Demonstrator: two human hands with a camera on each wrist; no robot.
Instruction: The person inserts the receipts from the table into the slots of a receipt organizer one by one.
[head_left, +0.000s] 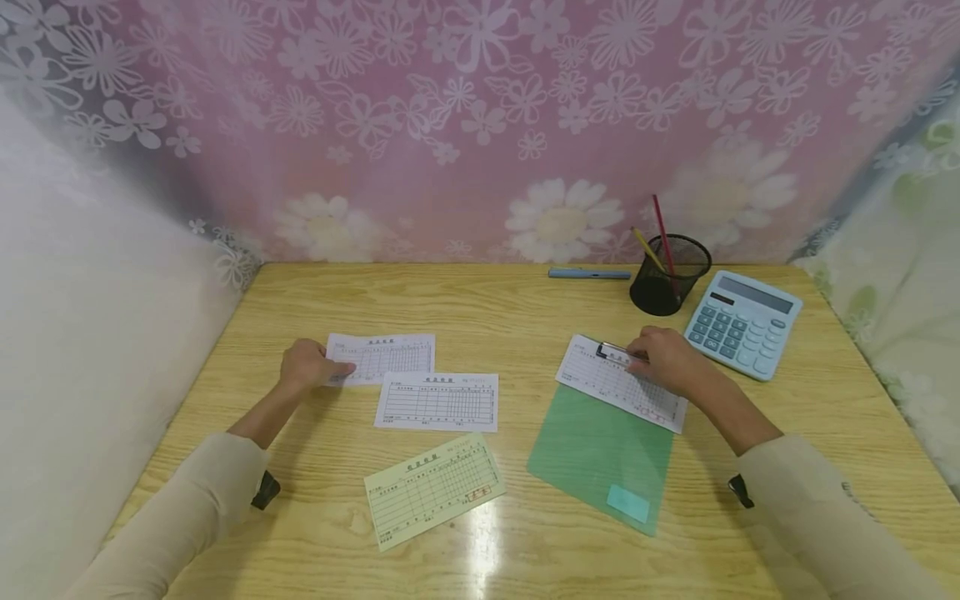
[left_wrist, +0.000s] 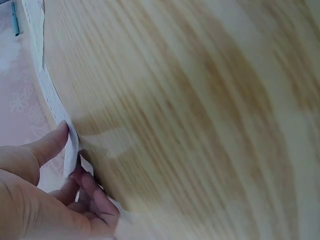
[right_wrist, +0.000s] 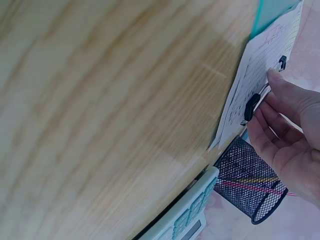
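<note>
My left hand pinches the left edge of a white receipt slip at the back left. In the left wrist view the thumb lies on one face of that slip and fingers are behind it. A second white receipt overlaps its lower right corner. Nearer the front lies a tilted yellow receipt with a red stamp. My right hand grips the metal clip of a green clipboard. White receipts with a red stamp lie under this clip, across the board's upper part.
Behind the right hand stand a black mesh pen cup with two pencils and a light blue calculator. A blue pen lies along the back edge. Patterned cloth hangs behind the wooden table.
</note>
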